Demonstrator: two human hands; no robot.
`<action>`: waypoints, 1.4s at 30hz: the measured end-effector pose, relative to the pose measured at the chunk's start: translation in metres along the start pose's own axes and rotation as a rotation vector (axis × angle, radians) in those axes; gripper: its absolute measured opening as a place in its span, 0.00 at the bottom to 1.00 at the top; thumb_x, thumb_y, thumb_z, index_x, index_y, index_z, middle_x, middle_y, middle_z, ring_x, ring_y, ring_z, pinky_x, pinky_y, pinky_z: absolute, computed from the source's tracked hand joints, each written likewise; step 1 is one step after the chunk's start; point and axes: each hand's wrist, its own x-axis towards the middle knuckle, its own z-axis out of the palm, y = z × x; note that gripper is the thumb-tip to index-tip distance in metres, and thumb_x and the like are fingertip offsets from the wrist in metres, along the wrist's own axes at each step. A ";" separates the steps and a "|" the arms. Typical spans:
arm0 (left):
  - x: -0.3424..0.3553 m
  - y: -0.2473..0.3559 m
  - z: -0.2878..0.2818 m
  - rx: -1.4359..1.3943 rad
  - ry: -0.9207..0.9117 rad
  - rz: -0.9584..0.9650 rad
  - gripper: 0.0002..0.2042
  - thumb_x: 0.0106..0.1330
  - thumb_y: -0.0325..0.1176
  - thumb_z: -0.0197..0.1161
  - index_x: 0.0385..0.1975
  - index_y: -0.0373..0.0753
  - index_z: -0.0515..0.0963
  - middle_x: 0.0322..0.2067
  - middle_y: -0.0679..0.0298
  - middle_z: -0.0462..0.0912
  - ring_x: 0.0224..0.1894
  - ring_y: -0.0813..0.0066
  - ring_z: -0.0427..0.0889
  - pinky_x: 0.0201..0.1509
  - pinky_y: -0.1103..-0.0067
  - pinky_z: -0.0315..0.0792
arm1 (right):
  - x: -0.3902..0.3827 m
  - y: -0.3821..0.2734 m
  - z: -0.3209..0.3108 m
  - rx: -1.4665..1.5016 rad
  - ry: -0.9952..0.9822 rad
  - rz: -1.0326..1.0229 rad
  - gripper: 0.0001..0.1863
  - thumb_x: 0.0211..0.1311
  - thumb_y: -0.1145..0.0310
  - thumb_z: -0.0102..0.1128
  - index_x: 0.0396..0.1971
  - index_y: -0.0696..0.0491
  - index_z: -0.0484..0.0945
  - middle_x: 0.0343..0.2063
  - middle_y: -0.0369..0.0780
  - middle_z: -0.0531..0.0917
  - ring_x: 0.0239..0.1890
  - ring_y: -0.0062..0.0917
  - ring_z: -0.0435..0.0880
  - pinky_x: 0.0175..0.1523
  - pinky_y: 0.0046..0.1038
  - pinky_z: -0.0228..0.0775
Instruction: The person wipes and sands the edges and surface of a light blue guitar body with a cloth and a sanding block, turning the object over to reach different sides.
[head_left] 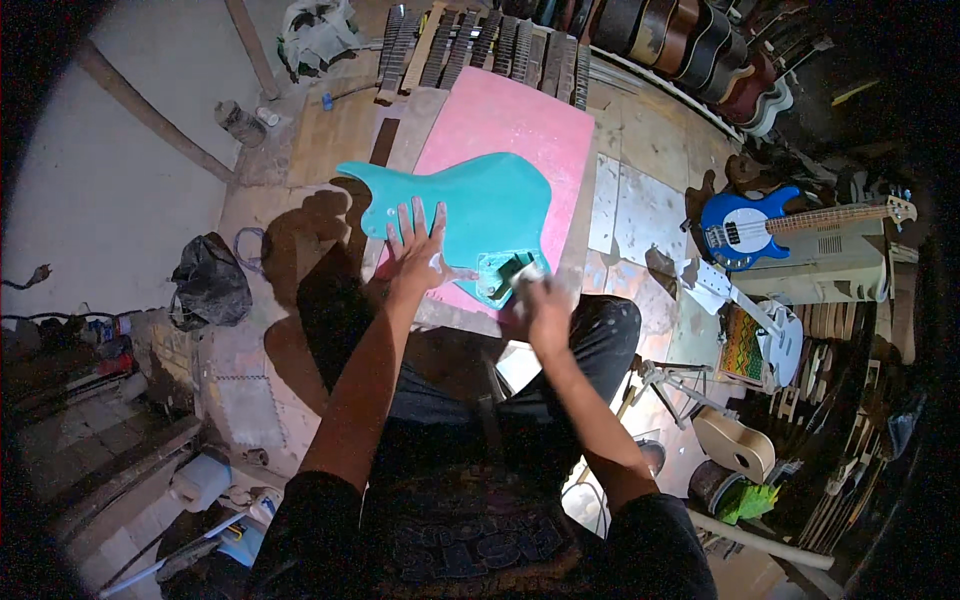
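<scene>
A turquoise electric guitar body point(475, 200) lies on a pink board point(530, 110) in front of me. My left hand point(415, 252) is spread flat on its near left part, fingers pointing away, pressing on the surface. At the near right edge of the body is a cut-out cavity point(493, 265). Beside that cavity my right hand point(545, 310) is closed, its fingers smeared by motion. A small pale piece point(528, 274) shows at its fingertips against the body; its kind is too blurred to tell.
Fretted guitar necks point(465, 45) lie in a row beyond the board. Several guitar bodies point(690, 50) line the far right. A blue bass guitar point(740, 230) and a white guitar point(780, 345) rest at right. A black plastic bag point(210, 280) sits on the floor at left.
</scene>
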 end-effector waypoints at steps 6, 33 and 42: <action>0.004 0.004 -0.005 0.027 -0.021 -0.016 0.75 0.31 0.78 0.70 0.77 0.48 0.31 0.74 0.38 0.23 0.75 0.34 0.20 0.71 0.39 0.22 | 0.002 0.029 -0.008 -0.181 -0.004 -0.175 0.13 0.54 0.74 0.63 0.42 0.55 0.81 0.42 0.48 0.81 0.42 0.47 0.78 0.45 0.44 0.70; 0.005 0.016 -0.021 0.038 -0.166 -0.083 0.82 0.21 0.71 0.79 0.76 0.48 0.28 0.74 0.37 0.21 0.74 0.33 0.17 0.72 0.39 0.21 | 0.037 0.067 -0.011 -0.090 0.181 0.026 0.23 0.48 0.79 0.67 0.48 0.52 0.78 0.49 0.50 0.77 0.50 0.49 0.74 0.54 0.42 0.68; 0.005 0.017 -0.019 0.063 -0.146 -0.114 0.80 0.22 0.68 0.81 0.77 0.49 0.34 0.74 0.37 0.24 0.74 0.32 0.18 0.71 0.40 0.21 | 0.056 0.046 -0.027 -0.141 -0.013 -0.204 0.27 0.47 0.81 0.66 0.52 0.51 0.77 0.55 0.49 0.75 0.55 0.50 0.73 0.59 0.43 0.67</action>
